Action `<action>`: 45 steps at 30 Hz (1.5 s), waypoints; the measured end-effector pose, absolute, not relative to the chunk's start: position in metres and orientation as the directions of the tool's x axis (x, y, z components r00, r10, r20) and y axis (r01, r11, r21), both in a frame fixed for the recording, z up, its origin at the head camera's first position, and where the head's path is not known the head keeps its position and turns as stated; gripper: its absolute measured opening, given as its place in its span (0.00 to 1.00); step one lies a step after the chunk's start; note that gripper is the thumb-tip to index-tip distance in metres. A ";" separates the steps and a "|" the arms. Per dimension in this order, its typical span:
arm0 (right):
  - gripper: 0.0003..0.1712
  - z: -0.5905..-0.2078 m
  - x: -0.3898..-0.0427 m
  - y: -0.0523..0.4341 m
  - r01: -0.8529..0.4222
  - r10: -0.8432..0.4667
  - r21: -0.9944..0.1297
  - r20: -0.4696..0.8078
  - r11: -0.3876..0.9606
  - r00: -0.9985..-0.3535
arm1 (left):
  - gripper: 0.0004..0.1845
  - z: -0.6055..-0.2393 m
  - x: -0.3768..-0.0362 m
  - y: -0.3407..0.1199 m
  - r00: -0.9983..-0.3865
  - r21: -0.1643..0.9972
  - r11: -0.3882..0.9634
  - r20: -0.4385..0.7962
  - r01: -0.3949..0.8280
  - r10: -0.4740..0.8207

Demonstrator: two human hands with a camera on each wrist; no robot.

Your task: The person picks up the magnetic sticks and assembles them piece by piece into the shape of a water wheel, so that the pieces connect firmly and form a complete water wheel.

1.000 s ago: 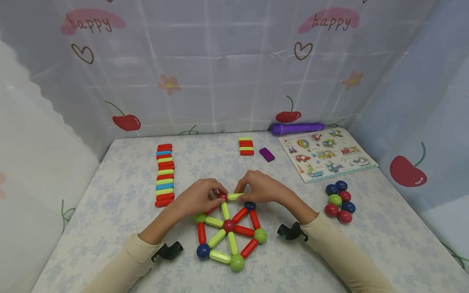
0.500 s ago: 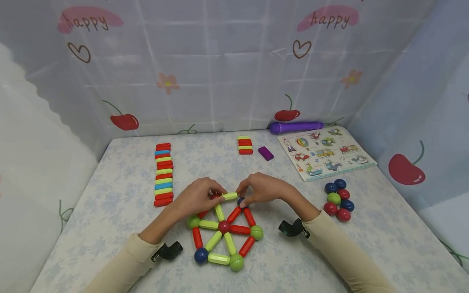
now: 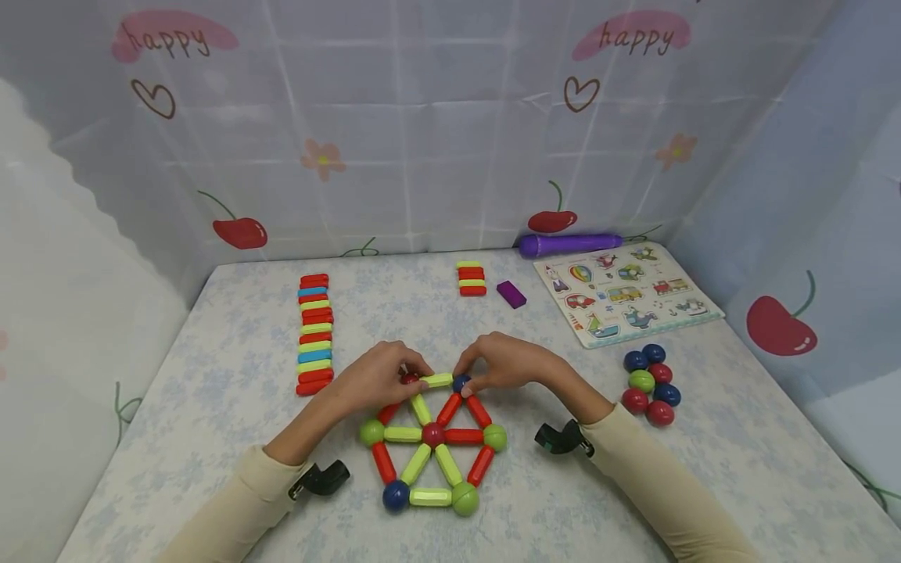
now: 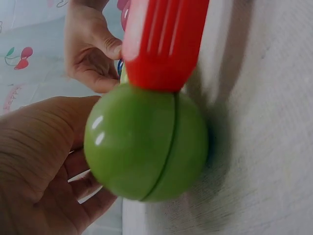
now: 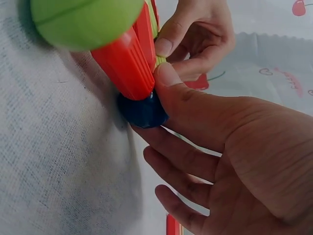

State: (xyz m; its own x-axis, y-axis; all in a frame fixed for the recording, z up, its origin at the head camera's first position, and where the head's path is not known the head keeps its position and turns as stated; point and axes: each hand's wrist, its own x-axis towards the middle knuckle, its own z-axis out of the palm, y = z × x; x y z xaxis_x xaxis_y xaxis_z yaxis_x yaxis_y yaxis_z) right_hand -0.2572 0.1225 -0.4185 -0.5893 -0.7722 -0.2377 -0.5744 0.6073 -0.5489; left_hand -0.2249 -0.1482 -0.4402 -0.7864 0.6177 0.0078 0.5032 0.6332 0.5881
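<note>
A flat wheel of magnetic sticks and balls (image 3: 432,435) lies on the table before me. My left hand (image 3: 411,375) pinches the red ball (image 3: 408,378) at its top left corner. My right hand (image 3: 464,375) pinches the blue ball (image 3: 461,383) at the top right corner. A yellow-green stick (image 3: 438,381) spans between these two balls. In the right wrist view my thumb and fingers (image 5: 171,83) close on the blue ball (image 5: 143,110), beside a red stick (image 5: 124,63). The left wrist view is filled by a green ball (image 4: 146,142) with a red stick (image 4: 164,44) on it.
A long row of spare sticks (image 3: 313,332) lies at the left, with a short stack (image 3: 471,279) and a purple block (image 3: 511,294) at the back. A picture puzzle board (image 3: 626,293), a purple cylinder (image 3: 570,244) and several loose balls (image 3: 651,383) are at the right. Curtains wall the table.
The yellow-green stick came down from my right fingers and now joins the red ball to the blue ball. Both hands stayed at the wheel's top edge.
</note>
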 end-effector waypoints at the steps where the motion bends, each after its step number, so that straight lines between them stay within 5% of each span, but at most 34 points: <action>1: 0.16 -0.419 -0.258 0.122 -0.577 -0.774 -0.549 -0.234 0.605 -0.589 | 0.07 -0.440 -0.225 -0.149 -0.786 0.588 0.635 0.002 0.500 0.618; 45: 0.18 -0.428 -0.258 0.121 -0.597 -0.813 -0.597 -0.177 0.536 -0.554 | 0.12 -0.447 -0.225 -0.145 -0.744 0.667 0.556 -0.004 0.496 0.669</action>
